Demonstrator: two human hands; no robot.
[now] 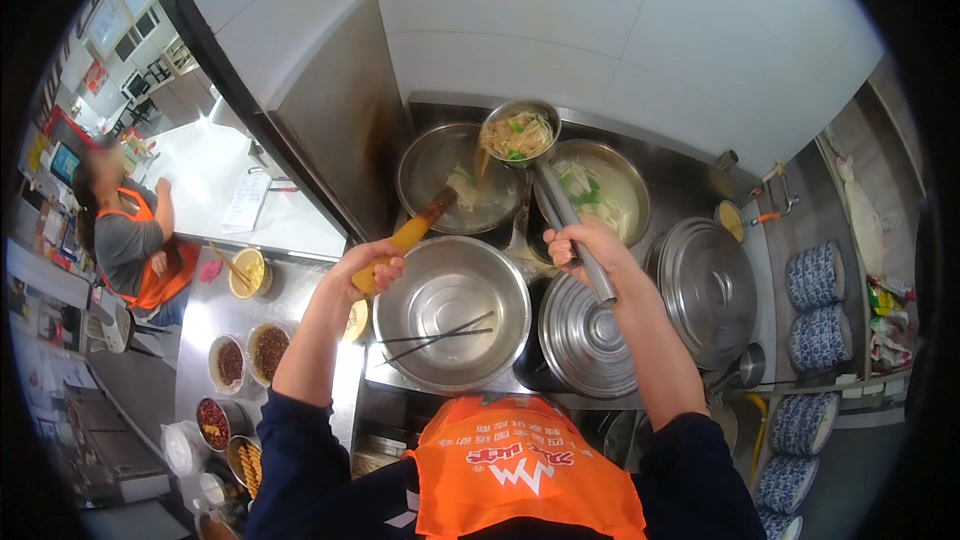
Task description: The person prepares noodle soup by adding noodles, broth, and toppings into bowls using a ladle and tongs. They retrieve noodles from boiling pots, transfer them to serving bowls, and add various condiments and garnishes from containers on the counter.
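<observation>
My left hand (379, 266) grips the yellow handle of a brush (412, 232). Its pale, frayed end hangs over a wide steel wok (420, 176) with some liquid in it. In my right hand (589, 251) is the metal handle of a deep round ladle or strainer (551, 195), tilted above the gap between two woks. Noodle-like strips and green vegetables (517, 136) fill its bowl, and a brownish strand or stream hangs from its left rim towards the left wok. Pale broth with greens and white strips (600, 195) lies in the right wok (643, 184).
Nearer me are a steel basin (442, 270) with dark chopsticks (450, 335) across it and a lidded pot (585, 337). Another lidded pot (705, 292) stands right, beyond it stacked patterned bowls (817, 277). Ingredient bowls (268, 352) line the left counter. A person (135, 232) sits beyond.
</observation>
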